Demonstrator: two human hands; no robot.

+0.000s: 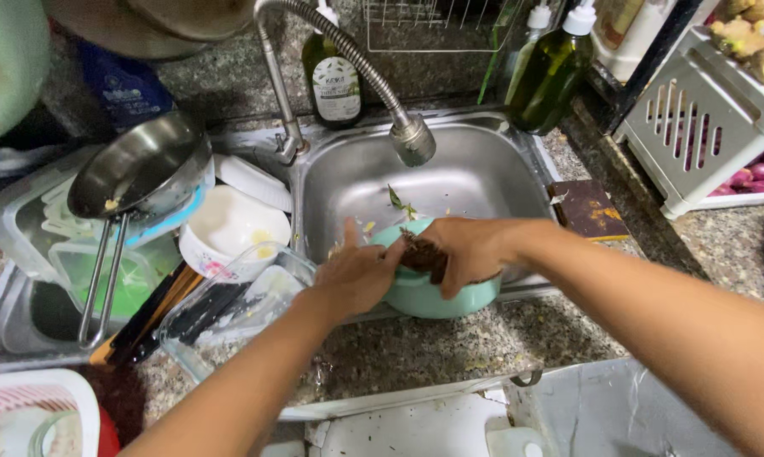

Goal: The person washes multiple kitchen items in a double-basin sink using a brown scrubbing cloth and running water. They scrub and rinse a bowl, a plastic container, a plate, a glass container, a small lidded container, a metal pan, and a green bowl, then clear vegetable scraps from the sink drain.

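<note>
A pale green bowl [424, 296] sits tilted at the front edge of the steel sink [483, 165]. My left hand [355, 275] grips the bowl's left rim, thumb pointing up. My right hand [471, 250] presses a dark brown scrubbing pad [421, 256] against the bowl's top. Both arms reach in from the bottom of the view. The bowl's inside is hidden by my hands.
A flexible tap [413, 140] hangs over the sink. Left of the sink lie a steel pan [140, 165], a white bowl [229, 224], a clear glass dish [229, 309] and dark utensils. Green bottles [555, 72] stand behind. A white basket [703, 118] is at right.
</note>
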